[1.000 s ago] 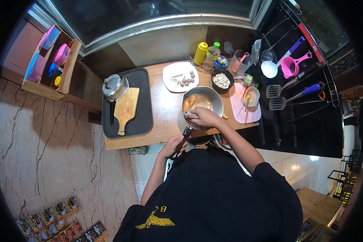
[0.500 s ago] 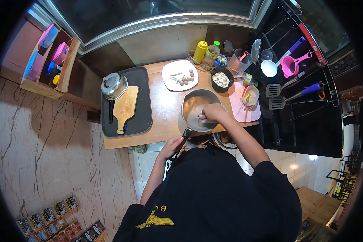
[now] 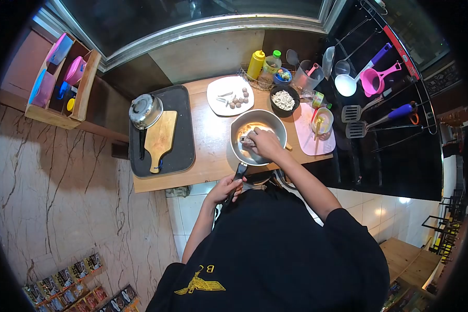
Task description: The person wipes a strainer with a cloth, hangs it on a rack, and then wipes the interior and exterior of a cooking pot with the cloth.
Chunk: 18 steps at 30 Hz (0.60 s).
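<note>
My left hand is wrapped around the black handle of a grey metal saucepan, which is at the table's front edge. Inside the pan, my right hand has its fingers closed on a crumpled greyish piece, pressed against the inner wall. It looks like a cloth, but its kind is unclear. Orange-brown reflections or traces show on the pan's bottom. Just behind the pan stands a black bowl of pale chopped pieces. A white plate beyond it carries several small brown balls and pale strips.
At left, a dark tray holds an upturned metal pot and a wooden board. A pink mat with a small tub lies right. Bottles in a wire basket stand behind; utensils hang on the right.
My right hand has shifted left and up within the pan, with the greyish piece still in its fingers. The pan has moved slightly left and up. My left hand keeps its grip on the handle.
</note>
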Motion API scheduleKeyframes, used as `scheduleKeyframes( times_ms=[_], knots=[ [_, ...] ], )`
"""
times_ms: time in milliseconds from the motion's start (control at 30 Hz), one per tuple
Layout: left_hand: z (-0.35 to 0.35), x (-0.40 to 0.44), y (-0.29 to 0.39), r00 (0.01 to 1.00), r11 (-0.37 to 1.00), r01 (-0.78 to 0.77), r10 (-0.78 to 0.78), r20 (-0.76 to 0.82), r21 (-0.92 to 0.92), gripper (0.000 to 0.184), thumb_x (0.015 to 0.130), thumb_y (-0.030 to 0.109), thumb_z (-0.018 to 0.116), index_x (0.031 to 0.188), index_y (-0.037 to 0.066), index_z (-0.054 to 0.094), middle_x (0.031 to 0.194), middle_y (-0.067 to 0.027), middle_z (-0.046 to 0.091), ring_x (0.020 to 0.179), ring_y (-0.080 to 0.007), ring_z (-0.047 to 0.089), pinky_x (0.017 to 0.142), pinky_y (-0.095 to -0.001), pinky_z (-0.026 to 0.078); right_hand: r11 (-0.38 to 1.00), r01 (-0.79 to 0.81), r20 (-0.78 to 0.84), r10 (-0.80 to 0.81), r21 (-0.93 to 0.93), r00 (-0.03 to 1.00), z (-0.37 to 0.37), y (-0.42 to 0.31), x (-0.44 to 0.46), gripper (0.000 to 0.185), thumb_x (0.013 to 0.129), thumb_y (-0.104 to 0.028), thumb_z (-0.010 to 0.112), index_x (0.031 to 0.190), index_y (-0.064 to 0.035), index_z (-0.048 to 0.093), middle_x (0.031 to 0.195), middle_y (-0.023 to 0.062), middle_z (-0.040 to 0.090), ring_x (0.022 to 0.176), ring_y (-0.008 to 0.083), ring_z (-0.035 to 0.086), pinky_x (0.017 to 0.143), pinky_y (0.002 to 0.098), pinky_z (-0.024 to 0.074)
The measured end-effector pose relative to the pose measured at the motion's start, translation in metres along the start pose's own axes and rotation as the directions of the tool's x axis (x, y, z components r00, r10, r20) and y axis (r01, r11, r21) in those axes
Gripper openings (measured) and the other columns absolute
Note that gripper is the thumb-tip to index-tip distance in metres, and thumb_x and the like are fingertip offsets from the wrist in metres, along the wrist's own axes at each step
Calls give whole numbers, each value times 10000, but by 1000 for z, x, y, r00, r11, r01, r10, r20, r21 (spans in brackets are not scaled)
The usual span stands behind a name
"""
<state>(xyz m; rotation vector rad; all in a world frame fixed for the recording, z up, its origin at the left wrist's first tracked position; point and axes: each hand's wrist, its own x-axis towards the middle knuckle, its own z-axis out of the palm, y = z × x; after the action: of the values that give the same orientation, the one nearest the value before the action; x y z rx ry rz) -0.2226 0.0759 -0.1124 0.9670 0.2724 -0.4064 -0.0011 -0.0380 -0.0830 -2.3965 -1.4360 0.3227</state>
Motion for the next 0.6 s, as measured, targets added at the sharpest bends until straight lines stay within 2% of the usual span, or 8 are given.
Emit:
scheduleKeyframes(
  times_ms=[67, 133, 167, 233, 367, 433, 567, 600],
  knots=[
    [-2, 3, -2, 1000, 1000, 4, -4, 14, -2, 294, 983, 262, 471, 1175, 40, 480, 731, -18, 474, 627, -120, 562, 556, -256, 521, 997, 36, 66, -41, 75, 997, -1, -4, 0, 282, 730, -211, 676, 974, -77, 634, 903, 154, 578, 819, 361, 609, 719, 440, 491],
    [6, 1, 6, 999, 983, 1, 7, 40, -182, 306, 989, 235, 444, 1207, 20, 442, 911, -112, 571, 896, -251, 642, 768, -355, 570, 991, 84, 82, -93, 107, 992, 0, -3, -1, 289, 729, -207, 674, 984, -78, 635, 906, 155, 580, 819, 362, 609, 719, 441, 491],
    [8, 0, 10, 999, 983, -1, 8, 38, -181, 306, 989, 235, 444, 1207, 20, 442, 911, -112, 571, 896, -251, 642, 768, -355, 570, 981, 134, 96, -148, 139, 984, 1, -2, -1, 297, 727, -203, 673, 994, -79, 636, 909, 155, 582, 819, 362, 608, 720, 441, 491],
    [9, -1, 14, 995, 970, 19, 5, 101, -242, 348, 996, 221, 409, 1279, 19, 379, 1133, -225, 566, 1111, -355, 576, 916, -439, 510, 977, 141, 114, -161, 161, 980, 0, 1, -2, 309, 721, -186, 673, 1010, -84, 637, 924, 153, 586, 822, 361, 607, 722, 441, 490],
    [8, 0, 12, 992, 984, 12, 10, 124, -178, 393, 1000, 222, 392, 1332, 22, 328, 1227, -271, 524, 1168, -357, 536, 952, -463, 479, 991, 103, 149, -115, 84, 982, -11, 10, 1, 295, 727, -197, 685, 1001, -96, 642, 934, 131, 592, 826, 353, 608, 728, 438, 487],
    [12, 1, 14, 990, 983, 9, 17, 139, -184, 420, 1001, 215, 390, 1364, 27, 296, 1214, -262, 532, 1170, -353, 534, 954, -461, 477, 1000, 5, 35, -5, 6, 999, -15, 14, 4, 311, 722, -184, 699, 1017, -107, 633, 954, 119, 589, 838, 346, 606, 733, 441, 483],
    [18, 3, 12, 990, 983, -4, 30, 139, -183, 399, 1001, 206, 387, 1350, 27, 308, 1218, -265, 531, 1167, -350, 537, 953, -459, 477, 1000, -7, -171, 3, -22, 985, -6, 14, 10, 380, 701, -141, 716, 1063, -116, 602, 1005, 131, 568, 882, 352, 595, 746, 441, 479],
    [20, 4, 12, 990, 983, -18, 44, 136, -183, 391, 1001, 201, 388, 1341, 24, 313, 1211, -267, 536, 1162, -347, 542, 953, -453, 477, 999, 3, -180, 4, 36, 984, -8, 7, 9, 393, 698, -129, 709, 1073, -103, 595, 1011, 142, 561, 889, 364, 590, 757, 440, 479]
  ],
)
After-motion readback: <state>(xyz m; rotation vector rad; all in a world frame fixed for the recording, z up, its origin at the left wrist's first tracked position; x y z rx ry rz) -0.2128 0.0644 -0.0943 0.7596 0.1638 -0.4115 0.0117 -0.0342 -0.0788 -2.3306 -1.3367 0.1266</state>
